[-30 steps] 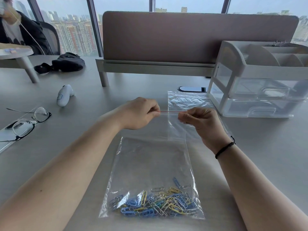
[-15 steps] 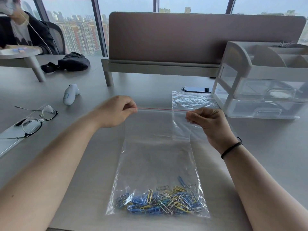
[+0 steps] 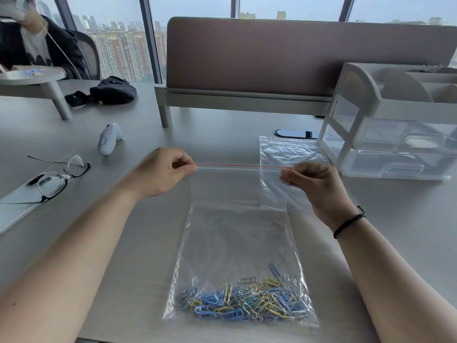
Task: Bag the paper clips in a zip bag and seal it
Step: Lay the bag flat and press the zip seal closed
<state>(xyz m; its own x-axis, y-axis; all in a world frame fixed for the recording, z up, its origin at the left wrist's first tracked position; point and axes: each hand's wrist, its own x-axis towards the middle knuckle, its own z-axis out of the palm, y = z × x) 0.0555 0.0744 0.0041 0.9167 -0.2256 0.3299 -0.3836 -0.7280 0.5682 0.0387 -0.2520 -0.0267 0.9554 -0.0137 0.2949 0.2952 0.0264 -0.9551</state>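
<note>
A clear zip bag (image 3: 237,231) lay flat on the grey desk (image 3: 395,219), its bottom end nearest the person and its mouth away from them. The paper clips (image 3: 243,302), blue, yellow, green and silver, sat in a loose heap inside the bag at that bottom end. Along the mouth ran a thin red zip strip (image 3: 238,166), drawn out straight between the two hands.

The left hand (image 3: 163,173) pinched the left corner of the strip between thumb and curled fingers. The right hand (image 3: 314,183), a dark band round its wrist, pinched the right corner the same way. The hands stood well apart, one at each end of the bag's mouth, both raised a little off the desk so that the upper part of the bag sloped up to them.

A second, empty-looking clear bag (image 3: 286,152) lay beyond the right hand, partly under the first. Just beside it to the right stood a white desk organiser (image 3: 395,120) with clear drawers. To the left lay a pair of glasses (image 3: 59,177) and, farther back, a small white device (image 3: 108,138). A brown partition (image 3: 272,53) crossed the desk behind. Another person (image 3: 37,45) in dark clothing sat at the far left.
</note>
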